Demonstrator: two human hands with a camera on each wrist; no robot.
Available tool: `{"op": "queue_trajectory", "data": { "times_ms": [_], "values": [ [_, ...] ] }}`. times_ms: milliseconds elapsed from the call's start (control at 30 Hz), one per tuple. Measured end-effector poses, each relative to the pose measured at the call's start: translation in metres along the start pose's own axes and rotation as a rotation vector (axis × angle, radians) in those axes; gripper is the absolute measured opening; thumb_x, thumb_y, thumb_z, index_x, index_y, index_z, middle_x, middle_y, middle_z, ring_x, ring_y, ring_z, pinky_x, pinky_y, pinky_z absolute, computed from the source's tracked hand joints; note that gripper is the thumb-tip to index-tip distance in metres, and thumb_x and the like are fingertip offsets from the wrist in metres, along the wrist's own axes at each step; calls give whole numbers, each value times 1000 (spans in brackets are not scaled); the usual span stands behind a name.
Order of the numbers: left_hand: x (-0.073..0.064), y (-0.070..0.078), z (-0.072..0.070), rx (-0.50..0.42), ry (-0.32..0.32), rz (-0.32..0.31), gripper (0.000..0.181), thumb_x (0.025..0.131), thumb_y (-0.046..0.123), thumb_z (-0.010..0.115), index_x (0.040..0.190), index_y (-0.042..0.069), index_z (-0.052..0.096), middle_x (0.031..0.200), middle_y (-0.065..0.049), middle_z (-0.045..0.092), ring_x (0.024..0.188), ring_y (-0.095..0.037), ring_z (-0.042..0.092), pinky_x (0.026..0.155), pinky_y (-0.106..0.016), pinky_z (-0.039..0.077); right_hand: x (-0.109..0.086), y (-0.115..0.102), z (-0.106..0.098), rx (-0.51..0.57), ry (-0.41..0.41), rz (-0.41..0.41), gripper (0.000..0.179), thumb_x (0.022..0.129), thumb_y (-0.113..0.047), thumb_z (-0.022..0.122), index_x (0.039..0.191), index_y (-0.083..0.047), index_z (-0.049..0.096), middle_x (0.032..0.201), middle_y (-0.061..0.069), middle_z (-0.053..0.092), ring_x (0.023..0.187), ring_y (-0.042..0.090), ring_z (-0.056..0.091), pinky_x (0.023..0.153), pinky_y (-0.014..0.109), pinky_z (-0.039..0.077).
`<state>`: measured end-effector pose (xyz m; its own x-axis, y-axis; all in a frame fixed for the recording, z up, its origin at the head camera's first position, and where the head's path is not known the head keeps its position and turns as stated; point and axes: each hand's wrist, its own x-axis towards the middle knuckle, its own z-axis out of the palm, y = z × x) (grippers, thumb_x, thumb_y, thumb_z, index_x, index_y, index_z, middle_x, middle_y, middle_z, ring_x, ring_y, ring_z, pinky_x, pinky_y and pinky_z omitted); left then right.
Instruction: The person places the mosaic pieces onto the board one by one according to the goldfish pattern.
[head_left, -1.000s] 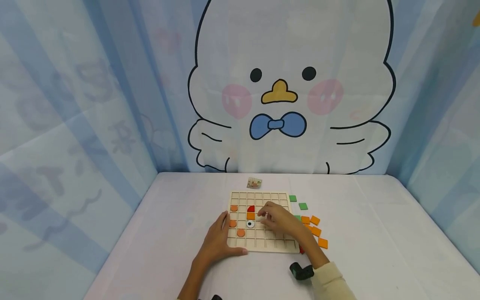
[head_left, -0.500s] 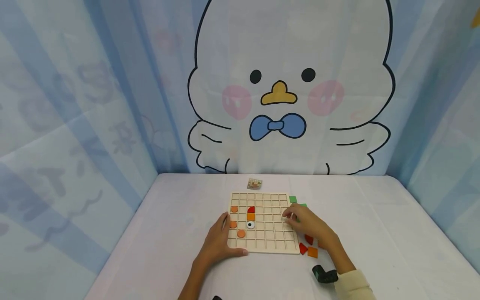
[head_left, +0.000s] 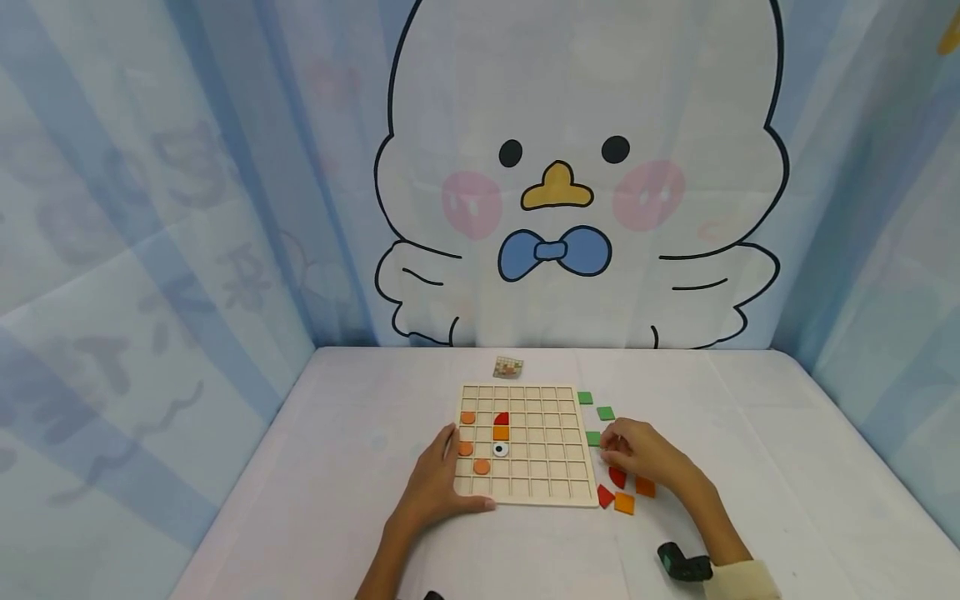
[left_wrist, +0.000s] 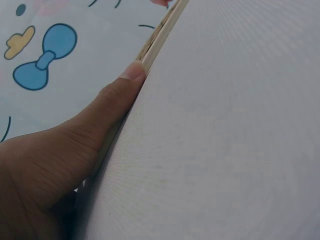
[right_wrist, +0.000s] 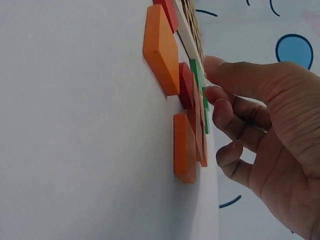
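A pale wooden grid board (head_left: 551, 477) lies on the table. My left hand (head_left: 435, 483) rests at its near left corner, thumb straight along the front edge and fingers along the left side; the left wrist view shows the thumb against that edge. On the board are orange discs (head_left: 482, 467), a red quarter-round piece (head_left: 502, 419), an orange square tile (head_left: 501, 433) and a white eye disc (head_left: 500, 450). Right of the board, my right hand (head_left: 645, 452) hovers over loose tiles with fingers loosely bent. In the right wrist view, nothing shows between thumb and fingertips.
Loose green tiles (head_left: 606, 413) lie by the board's right side. Nearer are orange tiles (head_left: 624, 503), a red triangle (head_left: 605, 497) and another red piece (head_left: 617, 477). A small picture card (head_left: 508, 367) lies behind the board. A patterned curtain (head_left: 555, 308) hangs at the back.
My right hand has moved from over the board's middle to the right, onto the loose tiles beside it. My left hand and the pieces on the board have stayed put.
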<state>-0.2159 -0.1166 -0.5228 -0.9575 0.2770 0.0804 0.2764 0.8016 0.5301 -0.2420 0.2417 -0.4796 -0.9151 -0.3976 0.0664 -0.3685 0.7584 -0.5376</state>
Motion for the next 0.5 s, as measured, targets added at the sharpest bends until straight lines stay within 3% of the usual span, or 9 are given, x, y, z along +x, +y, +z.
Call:
{"op": "queue_trajectory", "data": {
  "times_ms": [300,500],
  "values": [
    [0,0,-1,-5,-1,-2,135,60,77,75,154,-1,18,161,-19,19,145,-36,28,115,-51,32,-17,3,-5,59,-91,9,20,84,-23,77,87,-11,62,73,-6,54,64,4,47,57,19,44],
    [0,0,0,-8,-8,-7,135,60,77,74,155,0,17,161,-18,18,145,-36,27,116,-51,31,-23,1,-7,34,-106,19,24,81,-25,80,88,-10,63,75,-6,54,65,4,47,57,19,44]
  ]
}}
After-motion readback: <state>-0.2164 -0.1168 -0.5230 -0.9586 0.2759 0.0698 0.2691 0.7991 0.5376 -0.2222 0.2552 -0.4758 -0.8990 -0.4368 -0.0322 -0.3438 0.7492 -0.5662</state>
